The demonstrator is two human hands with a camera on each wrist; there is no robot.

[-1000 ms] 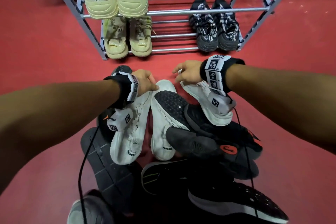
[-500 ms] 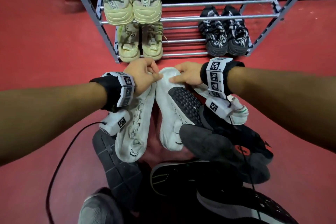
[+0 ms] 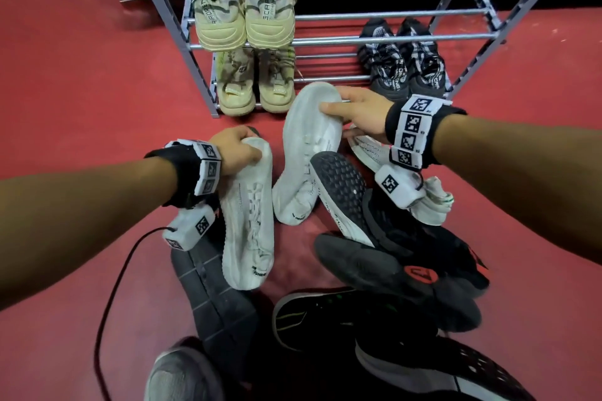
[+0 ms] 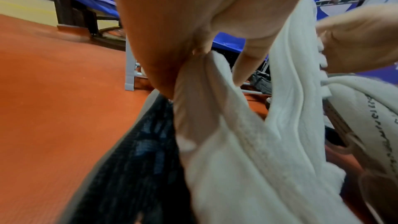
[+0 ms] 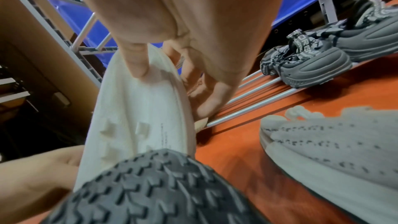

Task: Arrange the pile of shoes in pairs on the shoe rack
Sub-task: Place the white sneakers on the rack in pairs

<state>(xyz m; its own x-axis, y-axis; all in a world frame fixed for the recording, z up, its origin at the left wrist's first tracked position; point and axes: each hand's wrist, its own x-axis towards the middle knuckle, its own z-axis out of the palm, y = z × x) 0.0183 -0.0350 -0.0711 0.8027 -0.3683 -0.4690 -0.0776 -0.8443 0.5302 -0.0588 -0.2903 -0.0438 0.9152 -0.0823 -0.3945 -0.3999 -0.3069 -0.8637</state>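
Observation:
Two white sneakers lie sole-up at the front of the shoe pile on the red floor. My left hand [image 3: 249,151] grips the far end of the left white sneaker [image 3: 249,225]; the left wrist view shows its fingers [image 4: 185,81] curled over the sneaker's edge [image 4: 237,159]. My right hand [image 3: 332,107] holds the far end of the right white sneaker [image 3: 306,153], which is tipped up toward the shoe rack [image 3: 374,41]. The right wrist view shows the thumb on its sole [image 5: 137,108] and the fingers [image 5: 212,96] curled behind.
The rack holds a beige pair [image 3: 247,6] on its upper left, another beige pair [image 3: 255,85] below, and a black patterned pair [image 3: 404,65] at lower right. Several dark shoes [image 3: 391,264] and a grey knit shoe [image 5: 333,142] remain piled near me. A black cable [image 3: 114,286] trails left.
Both hands closed on the white sneakers. The right one has been lifted and tipped toward the rack; the left hand has drawn its sneaker slightly left, away from the other.

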